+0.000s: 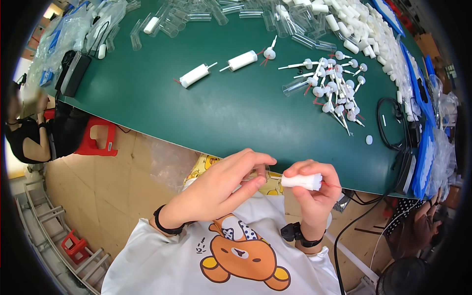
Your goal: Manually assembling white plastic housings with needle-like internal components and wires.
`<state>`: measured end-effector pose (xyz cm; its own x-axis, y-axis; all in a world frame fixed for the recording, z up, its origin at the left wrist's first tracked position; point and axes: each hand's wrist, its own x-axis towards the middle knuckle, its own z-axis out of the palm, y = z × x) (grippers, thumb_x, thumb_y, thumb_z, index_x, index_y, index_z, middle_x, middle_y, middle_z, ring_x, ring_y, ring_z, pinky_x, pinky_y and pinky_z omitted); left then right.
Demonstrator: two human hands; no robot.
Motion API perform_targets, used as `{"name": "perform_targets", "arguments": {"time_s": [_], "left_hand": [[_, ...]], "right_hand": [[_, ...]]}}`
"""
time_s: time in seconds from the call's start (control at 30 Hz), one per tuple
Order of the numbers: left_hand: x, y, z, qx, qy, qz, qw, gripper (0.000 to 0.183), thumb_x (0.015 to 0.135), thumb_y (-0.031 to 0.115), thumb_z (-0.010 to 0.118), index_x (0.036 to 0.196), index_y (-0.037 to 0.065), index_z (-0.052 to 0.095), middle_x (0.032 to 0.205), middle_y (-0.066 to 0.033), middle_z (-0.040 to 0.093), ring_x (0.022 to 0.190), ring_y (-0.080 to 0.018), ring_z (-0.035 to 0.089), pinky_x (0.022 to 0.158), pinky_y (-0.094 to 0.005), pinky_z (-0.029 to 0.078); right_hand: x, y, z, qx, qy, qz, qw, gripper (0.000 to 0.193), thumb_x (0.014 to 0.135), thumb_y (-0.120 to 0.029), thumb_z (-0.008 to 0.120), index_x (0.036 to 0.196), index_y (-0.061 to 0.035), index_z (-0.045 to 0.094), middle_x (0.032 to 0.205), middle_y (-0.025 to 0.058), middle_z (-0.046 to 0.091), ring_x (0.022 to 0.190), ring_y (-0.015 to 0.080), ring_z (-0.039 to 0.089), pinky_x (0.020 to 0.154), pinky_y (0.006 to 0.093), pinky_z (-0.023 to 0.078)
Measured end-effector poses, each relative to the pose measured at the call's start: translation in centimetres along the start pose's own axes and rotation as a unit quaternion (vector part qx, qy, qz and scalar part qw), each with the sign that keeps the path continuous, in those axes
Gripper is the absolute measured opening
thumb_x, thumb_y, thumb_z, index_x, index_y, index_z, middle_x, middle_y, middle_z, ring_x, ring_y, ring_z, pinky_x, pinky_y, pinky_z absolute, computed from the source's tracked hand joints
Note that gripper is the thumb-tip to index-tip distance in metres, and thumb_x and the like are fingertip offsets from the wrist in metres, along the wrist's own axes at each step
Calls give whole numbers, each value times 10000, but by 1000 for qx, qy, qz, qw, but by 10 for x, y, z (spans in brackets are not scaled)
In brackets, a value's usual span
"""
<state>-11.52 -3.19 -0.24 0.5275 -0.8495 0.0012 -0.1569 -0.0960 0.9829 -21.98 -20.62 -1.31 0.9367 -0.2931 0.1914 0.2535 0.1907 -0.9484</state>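
The green surface fills most of my remote view, with a heap of white tubes at its far right and clear tubes along its far side. The left hand is partly curled, thumb apart from the fingers; a clear rim shows between them, probably another tube's, but I cannot tell how firmly it is held. The right hand is closed around a white cylinder, thumb below and fingers above, near the surface's front edge; a red wire leaves the cylinder's right end. At mid-surface lie two similar cylinders, one nearer and one farther; to their right is a cluster of stems with white discs and red wires. I judge the main risk to be a drop: with both hands so near the edge, a loosened grip could send the cylinder to the lap or floor. Squeezing could dent it if it is soft, and a thumb or finger catching the wire could pull it loose. Among the tangled stems, lifting one might drag its neighbours along. As for writing, I find a few small dark characters beside the cartoon bear on the shirt; I can read no label or brand on the cylinders or tubes.
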Motion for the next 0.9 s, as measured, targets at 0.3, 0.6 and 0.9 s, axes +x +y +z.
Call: {"name": "perform_targets", "arguments": {"time_s": [0.3, 0.6, 0.9], "left_hand": [[-3, 4, 11, 21, -69, 20, 997, 275, 889, 138, 551, 1106, -20, 492, 891, -112, 519, 777, -222, 536, 638, -320, 458], [-7, -3, 26, -11, -64, -48, 997, 256, 922, 209, 528, 1017, -16, 452, 805, -153, 551, 615, -286, 534, 582, -355, 441], [-11, -6, 13, -276, -228, -131, 925, 221, 933, 236, 514, 1010, 29, 501, 688, -20, 461, 578, -98, 420, 510, -265, 316]], "right_hand": [[-20, 10, 3, -39, 8, 11, 999, 319, 738, 117, 646, 1025, 19, 547, 987, 169, 643, 916, 213, 603, 796, 316, 487], [-25, 12, 6, -57, 10, 35, 998, 316, 725, 111, 668, 1006, 18, 555, 964, 158, 655, 924, 200, 595, 801, 311, 479], [-28, 19, 5, 105, -33, 62, 992, 288, 692, -21, 753, 933, 11, 598, 1019, 163, 637, 1084, 262, 527, 847, 366, 468]]}}
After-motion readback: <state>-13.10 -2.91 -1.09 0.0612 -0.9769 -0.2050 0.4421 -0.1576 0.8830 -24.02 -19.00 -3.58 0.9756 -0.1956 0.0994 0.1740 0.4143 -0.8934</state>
